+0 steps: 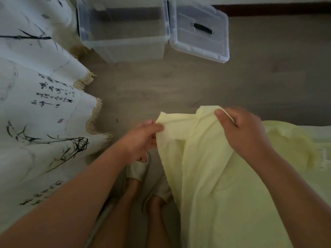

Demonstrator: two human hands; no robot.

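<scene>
The person is holding a pale yellow cloth (206, 158) up in front of the body with both hands. The left hand (141, 138), just off the centre of the view toward 8 o'clock, is pinching the cloth's upper left corner between the thumb and curled fingers. The right hand (245, 131), out toward 3 o'clock, is gripping a bunched fold of the top edge, with the thumb (223, 117) pressing on the near face and the fingers wrapping behind. The two hands are standing well apart, and the edge between them is sagging in a soft fold. From there the cloth is hanging down toward 5 o'clock and running out of the bottom of the view, while more of it is lying spread toward 4 o'clock behind the right forearm.

On the wooden floor (179, 83), at 12 o'clock, a clear plastic storage box (123, 49) is standing open, and its lid (198, 20) is lying just beside it at 1 o'clock. A white drape (35, 113) painted with ink bamboo and calligraphy is filling the 9 o'clock side, its tan fringe (93, 119) trailing along the edge. At 6 o'clock the person's feet are showing in pale slippers (138, 169), partly hidden by the cloth.
</scene>
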